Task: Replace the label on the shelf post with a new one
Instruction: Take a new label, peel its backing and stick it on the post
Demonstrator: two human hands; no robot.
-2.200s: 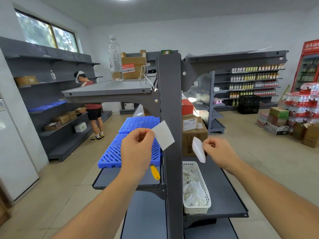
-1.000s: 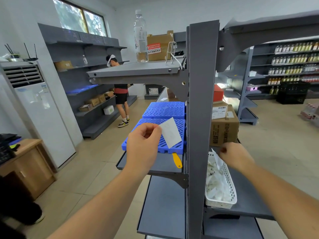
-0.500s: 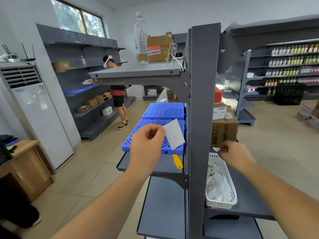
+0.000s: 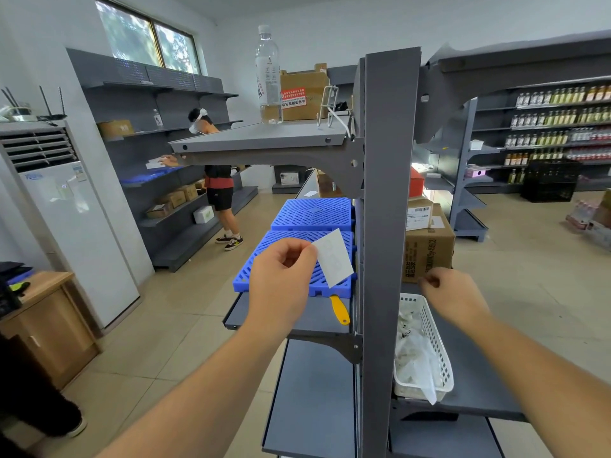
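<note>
The left hand [image 4: 281, 285] pinched a white label [image 4: 334, 257] by its left edge between thumb and fingers, the label sticking out to the right, tilted, just left of the grey shelf post [image 4: 385, 226]. The right hand [image 4: 453, 297] was loosely curled, fingertips together and holding nothing visible, right of the post above the white basket [image 4: 436, 352]

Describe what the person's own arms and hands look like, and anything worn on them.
Both forearms are bare up to the frame edge: no sleeves, gloves, watch or bracelet show. The left hand and right hand carry no visible rings or markings. Fingernails look short and unpainted.
</note>
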